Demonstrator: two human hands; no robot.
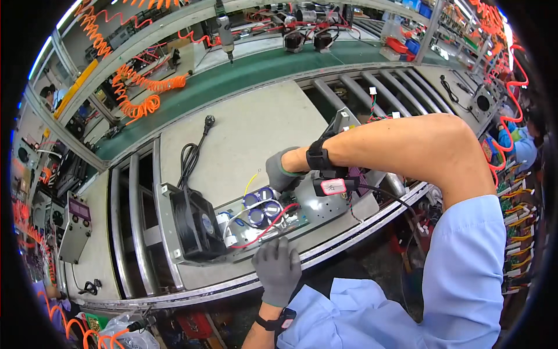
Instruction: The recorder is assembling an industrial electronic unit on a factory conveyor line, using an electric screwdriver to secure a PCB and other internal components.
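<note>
An open metal chassis (325,213) lies on the workbench in front of me, with a black cooling fan (200,225) at its left end. Inside it, blue-sleeved capacitors (256,216) sit on a circuit board among white, red and yellow wires. Just behind the capacitors is my right hand (281,171), grey-gloved and closed, its fingers bent down; whatever they hold is hidden. At the chassis's near edge my left hand (278,269), in a matching glove, has its fingers curled against the rim. Both wrists wear black straps.
A coiled black power cord (190,156) lies behind the fan. Metal rollers (135,215) flank the board under the chassis. Another metal unit (75,230) stands at the left. A screwdriver (225,32) hangs above the green belt (261,75), near orange coiled hoses (145,96).
</note>
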